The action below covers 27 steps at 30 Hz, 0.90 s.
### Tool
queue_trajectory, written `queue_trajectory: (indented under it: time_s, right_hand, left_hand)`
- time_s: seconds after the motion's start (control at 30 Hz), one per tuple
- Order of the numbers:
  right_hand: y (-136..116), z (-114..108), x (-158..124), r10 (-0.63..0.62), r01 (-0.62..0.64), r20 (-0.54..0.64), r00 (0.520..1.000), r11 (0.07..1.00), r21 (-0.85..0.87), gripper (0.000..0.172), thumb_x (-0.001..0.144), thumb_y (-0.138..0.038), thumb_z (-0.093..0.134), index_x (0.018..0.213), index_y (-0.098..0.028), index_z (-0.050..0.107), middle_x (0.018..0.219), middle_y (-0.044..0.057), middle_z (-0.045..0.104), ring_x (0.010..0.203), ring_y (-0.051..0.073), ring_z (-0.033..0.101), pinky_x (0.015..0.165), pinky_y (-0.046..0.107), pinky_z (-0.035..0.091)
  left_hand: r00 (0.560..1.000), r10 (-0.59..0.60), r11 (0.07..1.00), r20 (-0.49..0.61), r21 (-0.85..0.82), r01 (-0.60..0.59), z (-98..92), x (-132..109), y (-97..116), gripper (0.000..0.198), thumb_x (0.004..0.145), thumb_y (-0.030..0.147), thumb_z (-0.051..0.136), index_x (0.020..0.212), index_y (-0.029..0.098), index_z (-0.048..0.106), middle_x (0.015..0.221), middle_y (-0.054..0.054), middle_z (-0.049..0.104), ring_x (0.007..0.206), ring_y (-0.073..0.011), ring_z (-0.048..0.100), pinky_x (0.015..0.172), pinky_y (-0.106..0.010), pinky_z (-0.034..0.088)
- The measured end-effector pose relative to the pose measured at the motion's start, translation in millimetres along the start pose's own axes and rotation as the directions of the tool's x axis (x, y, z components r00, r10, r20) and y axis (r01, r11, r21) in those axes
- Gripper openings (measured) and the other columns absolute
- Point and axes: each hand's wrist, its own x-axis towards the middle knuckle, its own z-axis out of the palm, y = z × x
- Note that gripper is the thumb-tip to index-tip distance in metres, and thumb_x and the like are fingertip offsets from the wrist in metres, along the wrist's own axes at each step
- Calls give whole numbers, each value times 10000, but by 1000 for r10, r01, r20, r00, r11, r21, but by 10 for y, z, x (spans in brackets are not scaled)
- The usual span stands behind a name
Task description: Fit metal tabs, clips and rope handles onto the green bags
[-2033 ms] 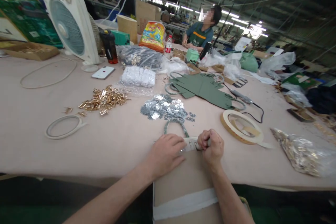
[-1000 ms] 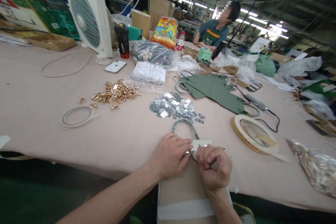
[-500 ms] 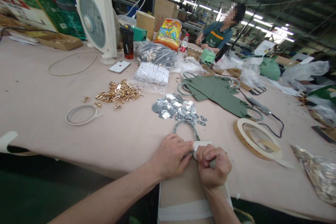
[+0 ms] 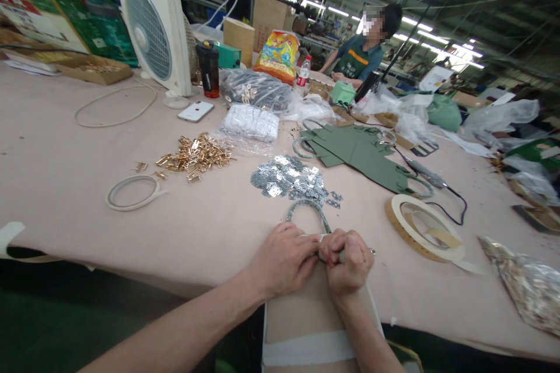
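My left hand [image 4: 284, 259] lies on a brown cardboard piece [image 4: 306, 315] at the table's near edge, fingers curled and pressed down against a small part I cannot make out. My right hand [image 4: 347, 262] is a fist around a small grey tool handle, pressed against the left fingertips. A green braided cord loop [image 4: 306, 210] sticks out from under both hands. A little beyond the loop lies a heap of silver metal plates [image 4: 289, 178]. A pile of gold metal clips [image 4: 195, 157] lies further left.
A roll of tape [image 4: 422, 227] and a foil bag [image 4: 525, 282] lie to the right. Green flat cut pieces [image 4: 359, 151], a white ring [image 4: 129, 193], a phone [image 4: 195, 111] and a fan [image 4: 151, 23] are on the table [image 4: 65, 163]. Another person [image 4: 363, 52] works at the far end.
My right fist has shifted slightly up and left against the left fingers, now covering the white strip that showed between the hands. The left hand stays put.
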Motion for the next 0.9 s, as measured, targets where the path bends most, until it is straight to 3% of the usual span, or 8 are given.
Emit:
queue_trajectory:
  time_s: [0.17, 0.4, 0.63, 0.9]
  right_hand:
    - [-12, -6, 74, 62, -62, 11, 998, 998, -16, 388, 1021, -321, 533, 653, -200, 524, 518, -52, 419, 421, 97, 362, 424, 238, 301]
    - [-61, -51, 171, 213, -213, 13, 977, 975, 58, 389, 1029, -371, 520, 684, -194, 550, 519, -66, 421, 391, 75, 334, 398, 207, 276]
    - [-201, -54, 363, 229, -218, -67, 971, 967, 135, 373, 965, -382, 593, 647, -194, 533, 488, -75, 389, 382, 63, 310, 391, 188, 285]
    - [-16, 21, 514, 433, -433, 3, 901, 901, 30, 430, 928, -489, 665, 648, -202, 508, 468, -91, 378, 341, 55, 284, 341, 177, 265]
  left_hand:
    - [1000, -8, 1000, -6, -23, 8, 24, -11, -16, 176, 982, 235, 567, 1130, 257, 659, 1216, -17, 738, 1079, -219, 660, 1026, -414, 427]
    - [988, -99, 995, -116, -27, 96, 75, -69, -50, 295, 921, 345, 707, 1205, 276, 669, 1382, -29, 672, 1221, -251, 621, 1124, -452, 385]
    - [990, -93, 996, -105, 8, 94, 30, -59, -39, 281, 922, 372, 722, 1193, 301, 701, 1149, -8, 730, 1072, -229, 637, 1017, -438, 429]
    - [991, -67, 997, -116, 39, 72, 53, -80, -52, 207, 964, 403, 690, 1153, 333, 734, 1181, -21, 714, 1062, -236, 625, 994, -444, 419]
